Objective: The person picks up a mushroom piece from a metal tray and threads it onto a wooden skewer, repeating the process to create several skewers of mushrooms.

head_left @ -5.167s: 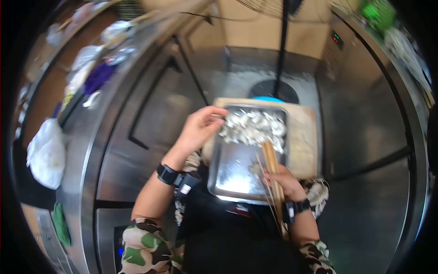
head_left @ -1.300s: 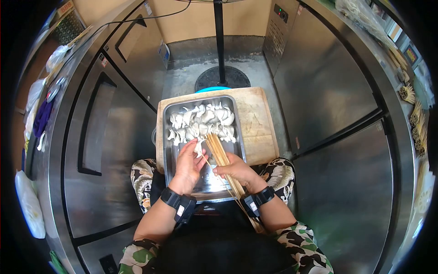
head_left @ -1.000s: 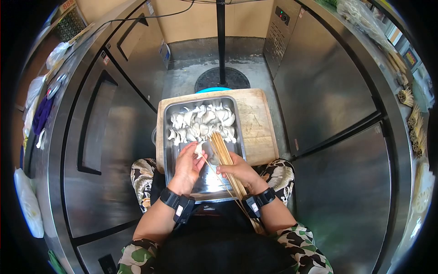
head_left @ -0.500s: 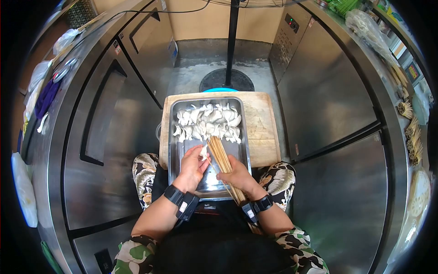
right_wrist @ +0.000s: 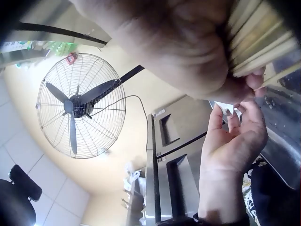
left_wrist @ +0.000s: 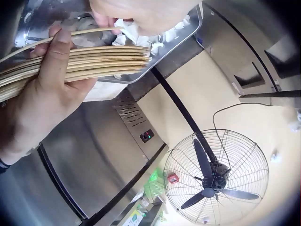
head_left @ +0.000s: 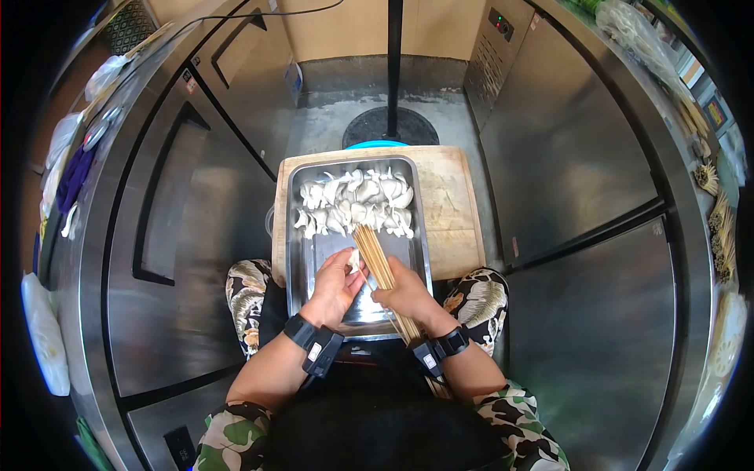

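Fingers of my left hand [head_left: 333, 289] pinch a small white mushroom-like piece [head_left: 354, 260] over the lower half of a metal tray [head_left: 291, 259]. My right hand [head_left: 408, 295] grips a thick bundle of wooden skewers [head_left: 374, 255], which slants across the tray. In the left wrist view, one skewer [left_wrist: 89, 31] stands apart from the bundle, held under the right thumb, and its tip meets the white piece [left_wrist: 127, 29]. Rows of white pieces [head_left: 357, 204] lie across the tray's upper half. The right wrist view shows the left hand [right_wrist: 233, 150] with fingertips around the white piece.
The tray rests on a wooden board [head_left: 452, 212]. Steel cabinets [head_left: 581, 157] flank both sides. A black pole [head_left: 393, 71] rises from a round base beyond the board, with a caged fan [left_wrist: 216, 176] on it. More skewer bundles [head_left: 721, 235] lie on the right counter.
Since the oldest frame, the left hand has come from the tray's upper left to beside the skewers and now pinches a white piece. Lately both hands have stayed close together while the view shifted slightly.
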Available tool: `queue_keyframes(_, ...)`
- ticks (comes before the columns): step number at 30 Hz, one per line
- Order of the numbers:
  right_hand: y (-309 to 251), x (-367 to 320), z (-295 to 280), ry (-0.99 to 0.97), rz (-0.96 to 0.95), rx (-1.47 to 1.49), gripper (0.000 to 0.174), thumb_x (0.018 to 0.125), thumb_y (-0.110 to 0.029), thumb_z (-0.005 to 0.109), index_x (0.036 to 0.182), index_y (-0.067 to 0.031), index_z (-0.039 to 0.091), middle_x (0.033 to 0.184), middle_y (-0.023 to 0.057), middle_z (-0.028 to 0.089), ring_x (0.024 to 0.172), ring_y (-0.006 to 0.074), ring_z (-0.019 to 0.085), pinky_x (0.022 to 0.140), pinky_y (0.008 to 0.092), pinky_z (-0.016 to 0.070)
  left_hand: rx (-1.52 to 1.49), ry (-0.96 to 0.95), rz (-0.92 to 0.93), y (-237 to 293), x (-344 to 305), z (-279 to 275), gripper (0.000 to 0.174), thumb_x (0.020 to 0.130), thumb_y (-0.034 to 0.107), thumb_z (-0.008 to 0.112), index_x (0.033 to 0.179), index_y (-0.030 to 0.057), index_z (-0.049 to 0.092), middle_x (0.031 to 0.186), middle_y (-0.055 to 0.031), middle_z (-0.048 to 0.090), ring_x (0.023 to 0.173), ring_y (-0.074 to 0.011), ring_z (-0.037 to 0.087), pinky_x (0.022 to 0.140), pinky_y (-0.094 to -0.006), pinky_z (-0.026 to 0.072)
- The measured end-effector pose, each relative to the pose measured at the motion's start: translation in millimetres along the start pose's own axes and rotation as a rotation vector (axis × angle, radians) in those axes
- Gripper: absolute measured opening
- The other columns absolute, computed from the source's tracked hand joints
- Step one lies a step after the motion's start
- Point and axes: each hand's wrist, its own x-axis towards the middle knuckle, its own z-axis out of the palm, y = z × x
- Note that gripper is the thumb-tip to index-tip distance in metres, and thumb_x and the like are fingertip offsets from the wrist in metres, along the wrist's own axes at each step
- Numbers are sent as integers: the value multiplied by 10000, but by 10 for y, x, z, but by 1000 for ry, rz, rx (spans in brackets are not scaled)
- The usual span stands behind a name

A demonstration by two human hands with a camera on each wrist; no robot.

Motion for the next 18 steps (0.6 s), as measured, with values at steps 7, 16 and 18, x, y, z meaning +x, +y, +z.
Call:
queue_keyframes(7, -81, 9, -26, 5, -39, 6, 392, 690, -61, 671, 1032, -22, 484, 803, 99, 586, 693, 147, 587, 596, 277, 480, 32, -1, -42, -97, -9, -31, 186, 831, 163, 611, 989, 106, 532, 850, -57, 526, 729, -182, 586, 668, -317, 526)
queue_keyframes(16, 45, 51, -83, -62, 19, 329, 398, 735, -13, 653, 1086, -28, 466, 829, 42, 571, 659, 92, 550, 545, 226, 454, 141, -69, 32, -176, -95, -14, 293, 831, 271, 632, 1080, 161, 524, 881, 3, 492, 829, -142, 556, 704, -267, 478)
queue_keyframes(18, 62, 39, -137, -80, 40, 431, 406, 743, -12, 649, 1102, -23, 460, 826, 42, 565, 655, 89, 546, 542, 218, 450, 160, -107, 9, -138, -128, -12, 328, 826, 276, 642, 1099, 148, 514, 906, -2, 499, 875, -142, 540, 740, -275, 470)
